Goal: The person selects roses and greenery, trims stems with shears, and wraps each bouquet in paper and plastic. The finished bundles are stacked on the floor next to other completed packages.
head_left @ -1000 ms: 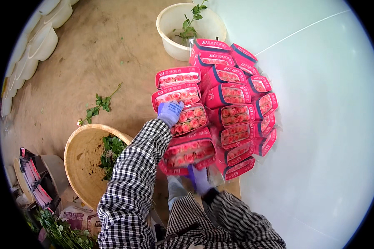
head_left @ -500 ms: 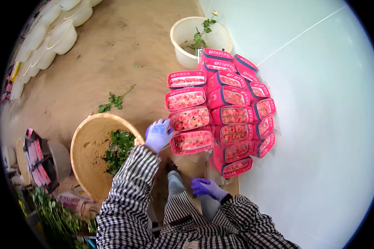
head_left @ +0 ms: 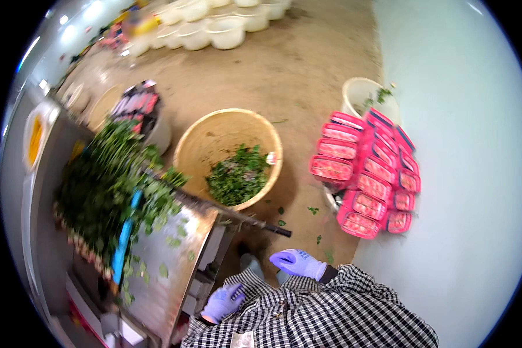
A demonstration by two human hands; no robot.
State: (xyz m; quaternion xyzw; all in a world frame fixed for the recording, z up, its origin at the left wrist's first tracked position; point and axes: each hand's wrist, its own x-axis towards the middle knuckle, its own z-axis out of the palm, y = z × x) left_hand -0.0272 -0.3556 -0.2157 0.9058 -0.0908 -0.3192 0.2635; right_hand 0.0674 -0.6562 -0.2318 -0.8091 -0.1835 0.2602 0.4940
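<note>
My left hand [head_left: 221, 303], in a pale purple glove, is low against my checked shirt beside the metal worktable [head_left: 174, 249]. It holds nothing, and its fingers are loosely apart. My right hand [head_left: 300, 264], gloved alike, hovers in front of my waist with its fingers curled in toward the thumb and nothing visible in them. Wrapped bunches of pink roses [head_left: 370, 184] in bright pink sleeves are stacked to the right, apart from both hands. Ahead stands a large tan tub [head_left: 184, 152] with green leaves and stems [head_left: 238, 177] inside.
Leafy cut stems [head_left: 107, 174] lie heaped on the worktable by a blue bar [head_left: 124, 240]. A dark rod [head_left: 269, 226] juts from its edge. Behind the roses, a white bucket [head_left: 354, 93] stands by the pale wall [head_left: 458, 174]. White tubs [head_left: 226, 33] line the far floor.
My left hand has drawn back from beside the rose bunches to my body. The view has swung left, bringing the worktable into sight. My right hand stays near my waist.
</note>
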